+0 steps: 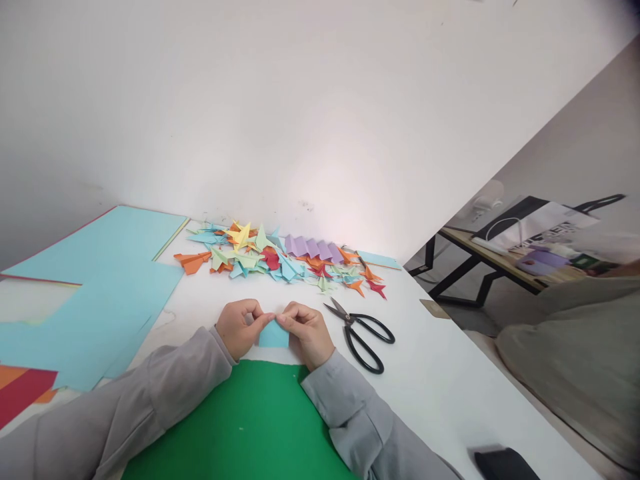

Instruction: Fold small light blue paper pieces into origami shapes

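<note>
Between my two hands is a small piece of light blue paper (273, 336), pinched along its far edge. My left hand (241, 328) grips it with thumb and fingertips from the left. From the right, my right hand (307, 331) pinches the same edge, the two thumbs almost meeting. The near part of the paper shows flat below the fingers; its top is hidden by them. Just in front of me lies a large green sheet (245, 420), its far edge close to the blue piece. Black-handled scissors (350, 320) rest to the right of my right hand, blades partly apart.
Small folded paper planes (245, 257) in many colours lie heaped against the wall, with a purple pleated strip (314, 249) among them. Large light blue sheets (125, 287) cover the left side, near red paper (30, 393). A black object (505, 463) sits at the near right edge.
</note>
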Demonstrator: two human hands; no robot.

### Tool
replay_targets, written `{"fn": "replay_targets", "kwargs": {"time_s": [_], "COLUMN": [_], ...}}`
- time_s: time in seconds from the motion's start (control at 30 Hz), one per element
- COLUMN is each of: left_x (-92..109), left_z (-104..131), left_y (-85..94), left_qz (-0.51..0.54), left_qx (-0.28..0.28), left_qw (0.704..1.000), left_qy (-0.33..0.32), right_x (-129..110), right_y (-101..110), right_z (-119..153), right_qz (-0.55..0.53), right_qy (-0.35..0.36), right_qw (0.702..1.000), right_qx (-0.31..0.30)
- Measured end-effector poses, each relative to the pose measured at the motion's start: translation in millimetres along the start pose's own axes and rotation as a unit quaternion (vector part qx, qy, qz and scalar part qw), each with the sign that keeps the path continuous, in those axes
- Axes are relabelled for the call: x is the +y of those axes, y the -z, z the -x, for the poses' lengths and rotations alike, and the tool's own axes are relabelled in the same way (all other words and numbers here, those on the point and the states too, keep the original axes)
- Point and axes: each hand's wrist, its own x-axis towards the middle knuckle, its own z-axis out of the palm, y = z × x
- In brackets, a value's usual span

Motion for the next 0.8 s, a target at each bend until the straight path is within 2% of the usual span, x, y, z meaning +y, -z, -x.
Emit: {"fn": "replay_targets", "kwargs": {"time_s": [0.33, 0.43, 0.57, 0.8], "left_x": [-1.8, 0.6, 2.3, 0.2], "left_z": [-1.2, -1.3, -1.6, -3.1], "left_y": [0.3, 1.6, 1.8, 1.6], "left_qz": [0.004, 0.027, 0.049, 0.081], "left_qx": [0.014, -0.006, -0.049, -0.027], "left_qw": [1.000, 1.000, 0.997, 0.996], "left_qy": [-0.002, 0.007, -0.021, -0.030], "right_x": [0.1, -1.1, -2.7, 0.0], "right_y": [-0.4, -0.5, 0.3, 2.6], "right_z": [0.0, -0.6, -1.7, -2.4], "right_qz": [-0.023, -0.055, -0.097, -0.049], "right_qy": [-0.011, -0.008, -0.011, 0.021], "right_qw": [1.000, 0.998, 0.995, 0.998], "right_qx": [0.004, 0.012, 0.035, 0.023]}}
